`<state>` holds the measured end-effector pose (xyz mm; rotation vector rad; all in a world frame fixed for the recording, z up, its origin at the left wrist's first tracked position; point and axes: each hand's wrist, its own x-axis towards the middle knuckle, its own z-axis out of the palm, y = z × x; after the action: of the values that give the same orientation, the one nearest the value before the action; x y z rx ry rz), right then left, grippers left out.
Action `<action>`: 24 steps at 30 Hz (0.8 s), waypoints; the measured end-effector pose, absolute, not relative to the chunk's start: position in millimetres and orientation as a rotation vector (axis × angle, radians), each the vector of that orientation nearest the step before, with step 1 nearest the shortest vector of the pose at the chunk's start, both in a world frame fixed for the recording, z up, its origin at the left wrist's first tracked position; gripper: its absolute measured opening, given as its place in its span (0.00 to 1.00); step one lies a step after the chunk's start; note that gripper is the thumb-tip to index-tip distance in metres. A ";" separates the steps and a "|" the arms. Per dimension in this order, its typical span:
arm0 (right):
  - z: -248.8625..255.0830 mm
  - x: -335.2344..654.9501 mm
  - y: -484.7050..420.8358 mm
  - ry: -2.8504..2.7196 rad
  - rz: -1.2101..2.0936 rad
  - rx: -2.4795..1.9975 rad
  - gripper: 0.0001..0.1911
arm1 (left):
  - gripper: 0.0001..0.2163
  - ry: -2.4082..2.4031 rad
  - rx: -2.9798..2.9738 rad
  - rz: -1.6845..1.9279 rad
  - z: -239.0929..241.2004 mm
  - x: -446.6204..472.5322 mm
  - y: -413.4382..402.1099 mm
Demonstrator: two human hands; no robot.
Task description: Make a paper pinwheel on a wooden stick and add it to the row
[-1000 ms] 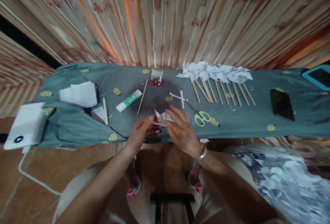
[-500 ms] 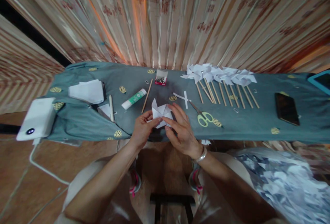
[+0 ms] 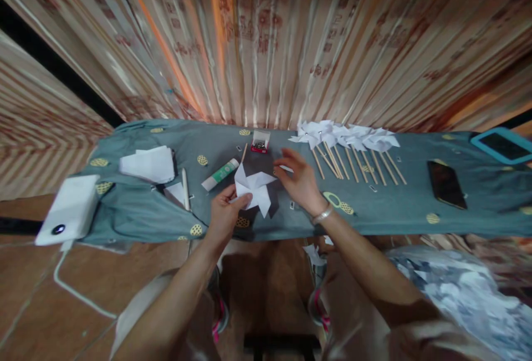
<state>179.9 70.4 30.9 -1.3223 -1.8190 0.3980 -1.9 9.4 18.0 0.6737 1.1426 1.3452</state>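
My left hand pinches a white paper pinwheel by its lower left edge, its folded blades spread over the front of the table. To the right of it, my right hand is off the pinwheel, its fingers curved and apart. A bit of white paper strip shows between those fingers; whether they touch it I cannot tell. The scissors lie mostly hidden under that hand, with one green handle loop visible. Behind the pinwheel are a wooden stick, partly covered, and a glue stick.
A small red box of metal pins stands at the back. Several finished pinwheels on sticks lie at the right rear. Stacked paper, a white pen and a power bank are left; a phone lies far right.
My right hand has let go of the pinwheel and moved right, over the paper strips and scissors. The pinwheel now shows open in my left hand. The view has shifted slightly.
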 end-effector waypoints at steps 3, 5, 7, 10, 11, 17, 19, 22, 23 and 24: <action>40.4 162.3 124.6 -2.044 0.169 -1.449 0.11 | 0.19 1.152 0.669 1.377 20.5 -7.8 12.2; 42.6 147.9 154.6 -2.181 0.082 -1.538 0.13 | 0.20 1.163 0.659 1.390 21.6 -11.5 13.1; 41.6 135.7 175.8 -2.300 0.034 -1.623 0.15 | 0.22 1.177 0.656 1.387 21.9 -15.2 13.5; 37.2 125.5 192.8 -2.374 -0.003 -1.701 0.15 | 0.23 1.191 0.665 1.372 20.8 -21.3 13.5; 35.9 124.0 195.7 -2.377 -0.007 -1.708 0.15 | 0.23 1.189 0.673 1.369 20.2 -23.5 13.5; 34.5 121.1 200.4 -2.394 -0.050 -1.710 0.15 | 0.22 1.210 0.715 1.363 17.2 -30.3 17.8; 34.6 120.8 198.5 -2.391 -0.079 -1.703 0.14 | 0.21 1.227 0.714 1.352 17.5 -29.2 20.6; 33.7 121.8 194.5 -2.378 -0.108 -1.681 0.13 | 0.19 1.255 0.705 1.340 19.4 -25.1 24.4; 33.3 122.4 193.4 -2.369 -0.115 -1.669 0.12 | 0.18 1.263 0.703 1.336 20.4 -23.3 25.4; 33.1 123.0 192.7 -2.359 -0.121 -1.654 0.12 | 0.17 1.265 0.699 1.333 21.7 -21.4 26.2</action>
<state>123.0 192.7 33.1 -1.6536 -2.3588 -0.1214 -21.4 26.2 21.7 0.6992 1.2651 1.3330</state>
